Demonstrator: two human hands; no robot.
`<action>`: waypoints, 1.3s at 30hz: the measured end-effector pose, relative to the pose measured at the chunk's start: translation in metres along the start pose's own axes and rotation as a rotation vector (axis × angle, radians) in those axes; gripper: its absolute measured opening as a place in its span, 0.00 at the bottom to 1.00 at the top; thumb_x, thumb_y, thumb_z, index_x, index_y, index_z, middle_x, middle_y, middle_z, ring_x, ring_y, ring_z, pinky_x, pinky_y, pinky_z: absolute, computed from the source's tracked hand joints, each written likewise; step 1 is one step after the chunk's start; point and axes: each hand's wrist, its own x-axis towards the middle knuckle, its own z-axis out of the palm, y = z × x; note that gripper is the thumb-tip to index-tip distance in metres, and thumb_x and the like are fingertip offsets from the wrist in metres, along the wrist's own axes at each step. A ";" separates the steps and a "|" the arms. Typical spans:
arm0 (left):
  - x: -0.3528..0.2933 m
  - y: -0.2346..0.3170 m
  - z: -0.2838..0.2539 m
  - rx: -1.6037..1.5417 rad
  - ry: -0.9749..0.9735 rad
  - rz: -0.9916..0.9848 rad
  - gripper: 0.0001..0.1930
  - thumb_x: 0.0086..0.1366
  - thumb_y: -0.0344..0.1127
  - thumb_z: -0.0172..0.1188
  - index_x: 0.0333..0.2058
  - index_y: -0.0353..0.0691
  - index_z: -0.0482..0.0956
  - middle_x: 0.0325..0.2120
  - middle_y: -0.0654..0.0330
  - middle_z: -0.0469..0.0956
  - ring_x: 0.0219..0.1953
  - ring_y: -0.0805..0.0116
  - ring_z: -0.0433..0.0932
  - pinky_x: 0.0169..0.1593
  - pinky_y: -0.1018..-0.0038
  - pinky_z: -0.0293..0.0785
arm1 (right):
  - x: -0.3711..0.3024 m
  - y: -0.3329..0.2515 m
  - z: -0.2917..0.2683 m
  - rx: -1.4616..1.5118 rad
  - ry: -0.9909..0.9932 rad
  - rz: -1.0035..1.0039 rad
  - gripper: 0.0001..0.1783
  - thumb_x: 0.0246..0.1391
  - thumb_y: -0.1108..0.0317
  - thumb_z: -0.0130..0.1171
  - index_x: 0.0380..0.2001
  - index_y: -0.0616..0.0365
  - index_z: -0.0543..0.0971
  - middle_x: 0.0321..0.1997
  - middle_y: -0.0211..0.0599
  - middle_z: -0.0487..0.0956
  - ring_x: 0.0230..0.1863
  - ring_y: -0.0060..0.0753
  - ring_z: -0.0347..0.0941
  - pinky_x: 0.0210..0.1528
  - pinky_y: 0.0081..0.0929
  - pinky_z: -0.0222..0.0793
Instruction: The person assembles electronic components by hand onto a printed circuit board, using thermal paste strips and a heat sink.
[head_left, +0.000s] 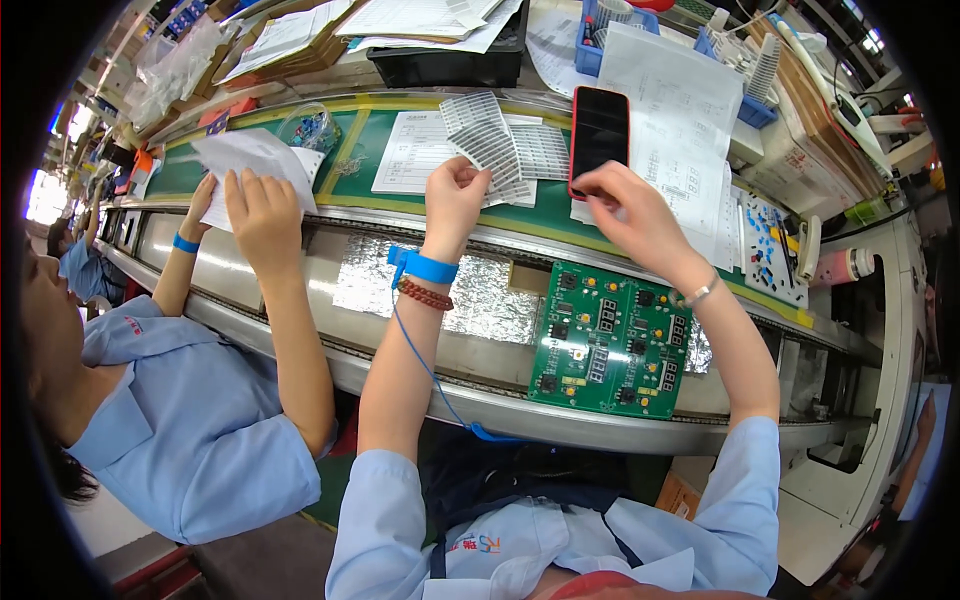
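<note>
My left hand (458, 205) pinches the lower edge of a white label sheet (482, 133) printed in a grid of small cells. A second gridded label sheet (540, 152) lies partly under it, on top of a white paper form (412, 150). Over the lower end of a black-screened phone with a red case (601, 127), my right hand (632, 215) has its fingers curled together; whatever is between the fingertips is too small to make out. Below that hand, a green circuit board panel (612, 340) with several digit displays and yellow buttons rests across the conveyor rails.
At the left, a co-worker (200, 410) holds white paper (262, 170) in both hands. Behind it sits a clear bag of small blue parts (310, 128). A white board with blue and black components (772, 250) lies at the right. A black tray (450, 65) and blue bins stand behind.
</note>
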 end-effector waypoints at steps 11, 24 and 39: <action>-0.009 0.027 -0.020 -0.341 -0.072 -0.032 0.03 0.58 0.25 0.53 0.30 0.33 0.68 0.28 0.61 0.76 0.27 0.81 0.73 0.29 0.85 0.70 | 0.090 0.029 0.069 0.104 0.063 0.068 0.29 0.49 0.56 0.57 0.49 0.64 0.66 0.45 0.42 0.71 0.44 0.29 0.68 0.45 0.23 0.65; -0.009 0.037 -0.018 -0.450 -0.063 0.040 0.09 0.57 0.25 0.55 0.37 0.32 0.70 0.33 0.58 0.76 0.34 0.77 0.75 0.37 0.83 0.71 | 0.087 0.027 0.047 0.807 -0.072 0.296 0.14 0.49 0.70 0.58 0.39 0.65 0.74 0.39 0.34 0.77 0.38 0.18 0.71 0.44 0.16 0.67; -0.009 0.033 -0.015 -0.465 -0.021 0.089 0.09 0.57 0.25 0.56 0.37 0.30 0.70 0.33 0.57 0.76 0.34 0.77 0.75 0.37 0.83 0.71 | 0.081 0.028 0.047 0.868 -0.050 0.309 0.15 0.48 0.70 0.58 0.41 0.64 0.74 0.39 0.35 0.77 0.39 0.19 0.71 0.47 0.16 0.64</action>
